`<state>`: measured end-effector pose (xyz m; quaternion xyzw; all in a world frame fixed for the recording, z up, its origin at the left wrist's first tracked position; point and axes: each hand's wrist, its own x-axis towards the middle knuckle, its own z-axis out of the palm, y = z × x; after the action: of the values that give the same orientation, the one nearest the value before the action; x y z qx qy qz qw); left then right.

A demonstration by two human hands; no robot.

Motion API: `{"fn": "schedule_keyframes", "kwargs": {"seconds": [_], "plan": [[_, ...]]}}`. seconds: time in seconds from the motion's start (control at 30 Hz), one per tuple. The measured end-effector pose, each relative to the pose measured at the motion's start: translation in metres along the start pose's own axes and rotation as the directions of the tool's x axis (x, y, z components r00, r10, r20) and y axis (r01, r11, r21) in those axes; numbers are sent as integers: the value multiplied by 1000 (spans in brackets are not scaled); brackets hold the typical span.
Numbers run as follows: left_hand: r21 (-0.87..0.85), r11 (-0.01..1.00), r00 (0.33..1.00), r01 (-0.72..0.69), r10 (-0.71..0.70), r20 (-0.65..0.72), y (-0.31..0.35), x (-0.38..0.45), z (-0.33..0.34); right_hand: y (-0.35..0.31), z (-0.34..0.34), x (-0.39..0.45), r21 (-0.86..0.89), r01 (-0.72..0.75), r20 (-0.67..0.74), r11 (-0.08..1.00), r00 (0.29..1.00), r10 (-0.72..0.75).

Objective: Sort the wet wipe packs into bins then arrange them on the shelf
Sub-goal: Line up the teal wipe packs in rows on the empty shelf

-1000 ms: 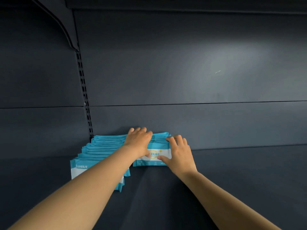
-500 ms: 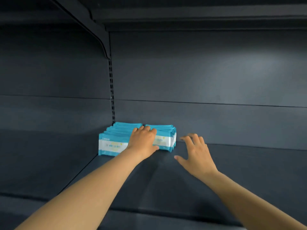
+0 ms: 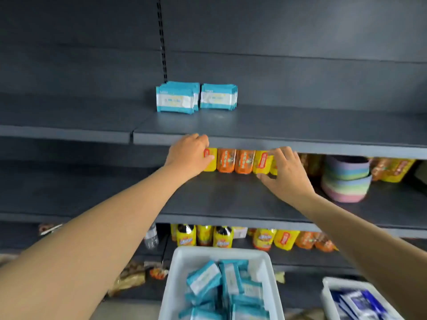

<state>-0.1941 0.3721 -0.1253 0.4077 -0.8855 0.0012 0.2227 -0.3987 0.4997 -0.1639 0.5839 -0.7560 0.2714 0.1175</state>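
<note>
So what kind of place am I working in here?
Probably a shop aisle: dark metal shelving, rows of yellow and orange snack packs facing out, and a white restocking bin of teal wipe packs.

**Teal wipe packs on the shelf and in the bins**

Two rows of teal-and-white wet wipe packs stand upright on the upper shelf [image 3: 300,125] against its back wall: the left row [image 3: 176,99] and the right row [image 3: 218,97] just beside each other, labels facing out. Below, a white bin [image 3: 182,273] holds more teal packs [image 3: 225,289] jumbled loosely. A second white bin [image 3: 328,294] at lower right holds dark blue packs [image 3: 360,301], probably wipes too, though blurred.
</note>
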Motion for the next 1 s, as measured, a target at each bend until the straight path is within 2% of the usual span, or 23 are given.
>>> {"fn": "schedule_keyframes", "kwargs": {"seconds": [0.13, 0.27, 0.47, 0.6, 0.77, 1.0], "plan": [[-56, 994, 981, 99, -88, 175, -15, -72, 56, 4, 37, -67, -11, -45, 177, 999, 983, 46], [-87, 970, 916, 228, -183, 356, -33, -137, 139, 20, 96, -127, 2, -124, 328, 992, 937, 116], [-119, 923, 704, 365, -190, 684, -50, -244, 278, 71, 189, -227, -33, -257, 589, 966, 776, 227], [-147, 905, 566, 399, -117, 816, -53, -286, 353, 103, 243, -285, -70, -340, 707, 938, 646, 287], [-112, 942, 561, 315, -90, 823, -56, -300, 416, 120, 294, -324, -37, -381, 778, 924, 569, 266], [-67, 983, 641, 171, -59, 765, -57, -296, 446, 140, 333, -319, -34, -333, 823, 942, 525, 216]]}}
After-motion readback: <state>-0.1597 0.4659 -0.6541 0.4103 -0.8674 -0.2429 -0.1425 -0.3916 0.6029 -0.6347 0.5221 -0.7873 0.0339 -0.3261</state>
